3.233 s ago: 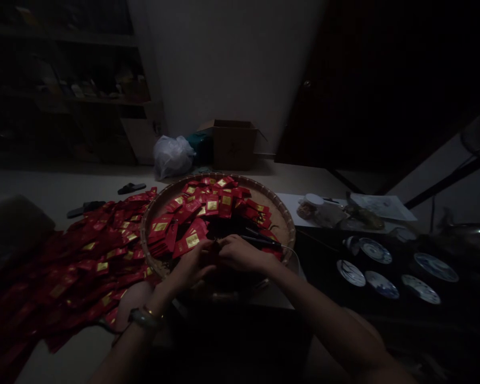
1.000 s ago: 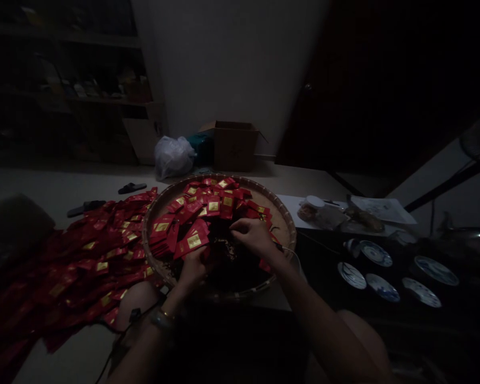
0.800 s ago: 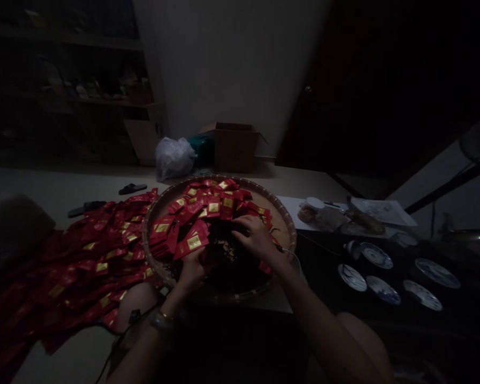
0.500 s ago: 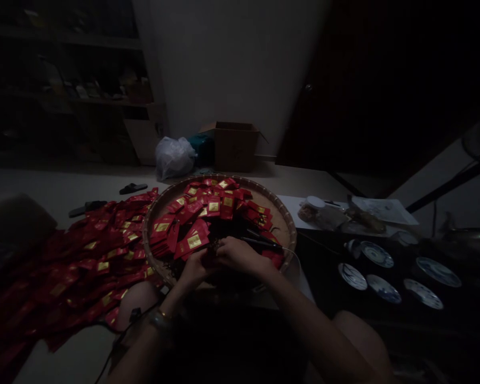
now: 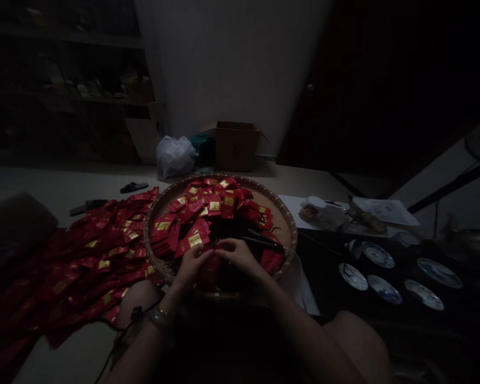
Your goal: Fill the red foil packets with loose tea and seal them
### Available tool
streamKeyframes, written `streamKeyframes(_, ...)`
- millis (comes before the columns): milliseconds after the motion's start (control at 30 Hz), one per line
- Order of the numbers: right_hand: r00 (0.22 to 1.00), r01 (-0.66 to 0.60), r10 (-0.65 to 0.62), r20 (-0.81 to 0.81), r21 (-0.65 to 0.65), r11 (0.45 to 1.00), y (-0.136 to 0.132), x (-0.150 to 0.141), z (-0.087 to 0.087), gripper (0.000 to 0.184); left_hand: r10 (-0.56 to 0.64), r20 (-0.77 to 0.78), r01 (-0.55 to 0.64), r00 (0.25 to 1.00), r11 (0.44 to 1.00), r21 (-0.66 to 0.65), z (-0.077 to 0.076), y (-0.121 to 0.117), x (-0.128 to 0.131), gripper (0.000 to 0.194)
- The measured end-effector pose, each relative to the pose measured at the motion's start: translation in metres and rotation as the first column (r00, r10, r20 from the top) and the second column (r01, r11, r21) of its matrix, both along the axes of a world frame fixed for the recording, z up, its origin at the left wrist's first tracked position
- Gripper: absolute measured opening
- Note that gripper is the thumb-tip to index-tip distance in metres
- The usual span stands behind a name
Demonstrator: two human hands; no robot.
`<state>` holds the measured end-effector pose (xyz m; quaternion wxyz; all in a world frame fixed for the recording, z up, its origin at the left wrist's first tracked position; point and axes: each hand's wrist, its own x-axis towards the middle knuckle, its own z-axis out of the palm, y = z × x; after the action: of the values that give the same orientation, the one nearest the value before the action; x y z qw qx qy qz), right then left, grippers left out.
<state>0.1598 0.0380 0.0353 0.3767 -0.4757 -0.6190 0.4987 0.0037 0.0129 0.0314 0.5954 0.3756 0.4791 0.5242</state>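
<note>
My left hand (image 5: 190, 266) and my right hand (image 5: 238, 255) meet over a round woven bamboo tray (image 5: 282, 218), pinching the top of a red foil sachet (image 5: 208, 272) that hangs between them. Many red sachets with gold labels (image 5: 208, 210) lie in the tray's far half. Dark loose tea leaves (image 5: 228, 230) show beyond my right fingers. A black-handled tool (image 5: 262, 243) lies just beyond my right hand. A large heap of matching sachets (image 5: 84, 261) spreads left of the tray.
Blue-and-white dishes (image 5: 384, 290) stand on a dark table at the right, behind them papers (image 5: 384, 209) and a plastic pack (image 5: 322, 216). A cardboard box (image 5: 236, 146) and white plastic bag (image 5: 175, 157) stand against the wall. Sandals (image 5: 134, 187) lie near the heap.
Both hands have drawn closer together, and a red sachet now hangs plainly between them. Earlier, my right hand was over the dark leaves. The tray has not visibly moved.
</note>
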Motion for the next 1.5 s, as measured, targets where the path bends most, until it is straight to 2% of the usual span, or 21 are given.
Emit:
streamKeyframes(133,0.991,0.128,-0.13,-0.037,-0.053,0.99,-0.001,-0.004,-0.01,0.023,0.048,0.009,-0.048,0.999,0.999,-0.003,0.0,0.002,0.003,0.041)
streamKeyframes(233,0.988,0.156,-0.156,-0.004,0.001,0.988,0.001,-0.001,-0.009,0.018,-0.03,-0.028,0.028,0.999,0.998,-0.052,0.002,0.003,0.001,0.042)
streamKeyframes(300,0.989,0.141,-0.143,0.045,0.043,0.989,0.003,0.001,-0.006,0.016,-0.061,-0.04,0.058,0.997,0.996,-0.073,0.002,0.004,0.0,0.043)
streamKeyframes(433,0.991,0.081,-0.09,0.101,0.084,0.993,0.007,0.001,0.0,0.016,-0.038,-0.029,0.037,0.999,0.999,-0.015,0.001,0.005,0.002,0.041)
streamKeyframes(533,0.989,0.094,-0.107,0.105,0.12,0.988,0.007,-0.004,0.001,0.014,-0.101,-0.029,0.102,0.994,0.995,0.022,0.0,0.006,0.005,0.041)
streamKeyframes(633,0.993,0.042,-0.055,0.105,0.117,0.992,0.009,-0.004,0.0,0.018,-0.19,-0.118,0.189,0.975,0.982,-0.017,-0.002,0.006,0.007,0.046)
streamKeyframes(733,0.978,-0.023,-0.011,0.208,0.161,0.987,0.02,0.013,0.002,0.028,-0.158,-0.169,0.152,0.973,0.987,-0.047,-0.006,0.007,0.007,0.048)
streamKeyframes(800,0.891,0.032,-0.141,0.431,0.25,0.968,0.03,0.034,0.003,0.036,-0.122,-0.16,0.115,0.979,0.992,-0.051,-0.009,0.006,0.007,0.048)
streamKeyframes(833,0.78,0.071,-0.227,0.584,0.278,0.958,0.035,0.046,0.002,0.043,-0.114,-0.152,0.107,0.982,0.993,-0.056,-0.009,0.006,0.007,0.048)
streamKeyframes(867,0.632,0.106,-0.275,0.725,0.27,0.957,0.039,0.058,0.0,0.052,-0.11,-0.143,0.102,0.984,0.993,-0.061,-0.01,0.005,0.006,0.048)
streamKeyframes(900,0.485,0.115,-0.265,0.834,0.239,0.964,0.042,0.069,-0.003,0.06,-0.109,-0.134,0.101,0.985,0.993,-0.065,-0.01,0.004,0.006,0.048)
streamKeyframes(933,0.373,0.096,-0.221,0.901,0.199,0.975,0.043,0.078,-0.008,0.062,-0.108,-0.13,0.1,0.986,0.993,-0.067,-0.01,0.003,0.006,0.048)
streamKeyframes(967,0.299,0.072,-0.177,0.938,0.163,0.984,0.044,0.085,-0.012,0.06,-0.107,-0.13,0.099,0.986,0.993,-0.067,-0.009,0.001,0.006,0.047)
streamKeyframes(1033,0.248,0.013,-0.124,0.961,0.124,0.992,0.044,0.094,-0.021,0.047,-0.091,-0.141,0.083,0.986,0.995,-0.06,-0.007,-0.001,0.007,0.046)
streamKeyframes(1167,0.272,-0.043,-0.144,0.952,0.161,0.986,0.041,0.1,-0.026,0.031,-0.097,-0.193,0.088,0.976,0.995,-0.053,0.0,-0.003,0.007,0.044)
streamKeyframes(1200,0.323,-0.052,-0.162,0.933,0.188,0.981,0.039,0.101,-0.023,0.032,-0.106,-0.209,0.098,0.972,0.994,-0.049,0.001,-0.003,0.007,0.042)
streamKeyframes(1267,0.511,-0.066,-0.184,0.84,0.252,0.966,0.034,0.098,-0.01,0.034,-0.116,-0.229,0.113,0.967,0.993,-0.027,0.002,-0.003,0.006,0.04)
streamKeyframes(1333,0.727,-0.104,-0.122,0.676,0.283,0.954,0.025,0.089,0.007,0.039,-0.124,-0.228,0.124,0.966,0.992,-0.017,0.002,-0.003,0.006,0.038)
streamKeyframes(1367,0.798,-0.154,-0.045,0.601,0.275,0.949,0.019,0.082,0.016,0.041,-0.133,-0.228,0.132,0.964,0.991,-0.019,0.001,-0.003,0.006,0.038)
streamKeyframes(1433,0.846,-0.275,0.106,0.523,0.256,0.927,0.008,0.065,0.032,0.046,-0.156,-0.232,0.15,0.96,0.988,-0.04,-0.002,-0.002,0.007,0.035)
streamKeyframes(1500,0.841,-0.341,0.183,0.509,0.237,0.91,0.0,0.048,0.041,0.047,-0.183,-0.209,0.178,0.961,0.983,-0.044,-0.005,-0.002,0.008,0.034)
